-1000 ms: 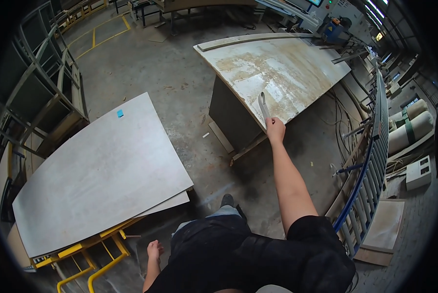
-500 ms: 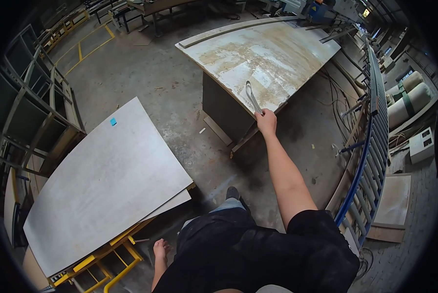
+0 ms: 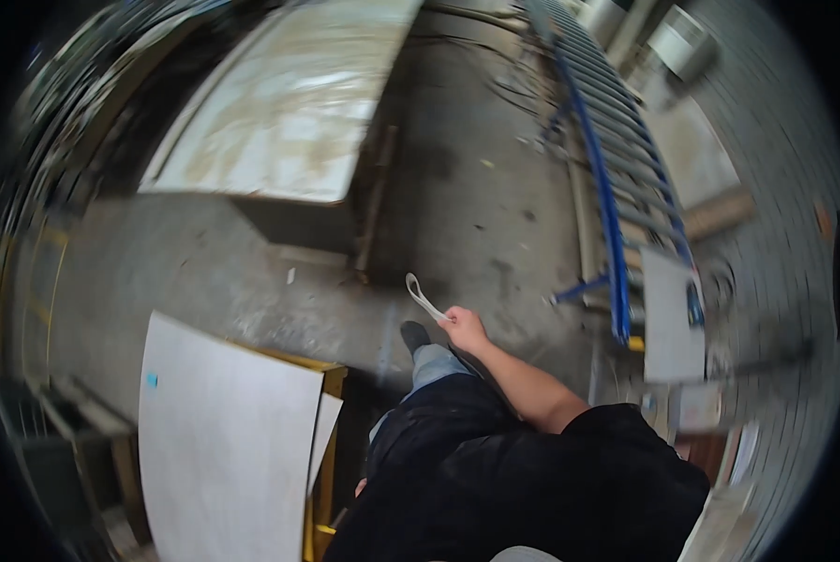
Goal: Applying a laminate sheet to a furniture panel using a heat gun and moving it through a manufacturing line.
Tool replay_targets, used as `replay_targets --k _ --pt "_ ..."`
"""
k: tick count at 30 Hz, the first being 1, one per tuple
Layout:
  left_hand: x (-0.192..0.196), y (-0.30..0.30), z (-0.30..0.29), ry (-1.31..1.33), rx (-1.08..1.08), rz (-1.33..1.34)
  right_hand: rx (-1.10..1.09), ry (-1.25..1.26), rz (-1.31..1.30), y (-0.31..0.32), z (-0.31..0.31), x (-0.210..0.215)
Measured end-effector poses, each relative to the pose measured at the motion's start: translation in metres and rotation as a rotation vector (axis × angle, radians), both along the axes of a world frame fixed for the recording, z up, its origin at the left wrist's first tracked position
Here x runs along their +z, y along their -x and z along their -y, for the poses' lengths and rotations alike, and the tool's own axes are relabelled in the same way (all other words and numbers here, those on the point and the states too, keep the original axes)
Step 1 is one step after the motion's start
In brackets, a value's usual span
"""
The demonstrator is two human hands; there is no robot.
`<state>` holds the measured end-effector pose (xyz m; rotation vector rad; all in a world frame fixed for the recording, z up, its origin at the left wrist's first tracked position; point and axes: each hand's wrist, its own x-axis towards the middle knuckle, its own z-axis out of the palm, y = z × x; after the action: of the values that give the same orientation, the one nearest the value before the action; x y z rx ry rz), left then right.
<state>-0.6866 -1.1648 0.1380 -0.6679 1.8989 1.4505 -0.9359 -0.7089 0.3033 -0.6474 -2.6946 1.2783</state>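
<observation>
While in right hand (image 3: 464,330), pale strap (image 3: 430,306).

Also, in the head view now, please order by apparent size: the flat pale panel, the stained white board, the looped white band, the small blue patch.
Flat pale panel and stained white board: similar, both cut off, so unranked
Looped white band
Small blue patch

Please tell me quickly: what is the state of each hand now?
Left hand: mostly hidden, so open or closed cannot be told.
Right hand: closed, holding a looped whitish strip.
</observation>
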Motion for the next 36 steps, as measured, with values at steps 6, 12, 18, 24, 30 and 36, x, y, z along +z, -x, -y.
replay_targets --k 6,12,18,24,30,36 --pt "0.043 0.110 -0.008 -0.002 -0.379 0.146 -0.474 0.053 0.529 -0.222 -0.108 -0.041" --pt "0.028 0.163 -0.043 0.059 -0.677 -0.057 -0.950 0.216 0.456 -0.418 -0.079 -0.047" --pt "0.039 0.152 -0.135 0.010 -0.812 0.051 -1.381 0.678 0.377 -0.556 -0.041 -0.046" --pt "0.030 0.111 -0.235 0.075 -0.872 0.128 -1.619 0.977 0.029 -0.673 -0.048 -0.058" --pt "0.093 0.008 -0.378 0.045 -1.159 -0.003 -1.886 1.049 -0.416 -0.811 -0.105 -0.037" --pt "0.135 -0.042 -0.471 0.064 -1.245 -0.088 -1.962 0.764 -0.389 -0.889 -0.144 -0.014"
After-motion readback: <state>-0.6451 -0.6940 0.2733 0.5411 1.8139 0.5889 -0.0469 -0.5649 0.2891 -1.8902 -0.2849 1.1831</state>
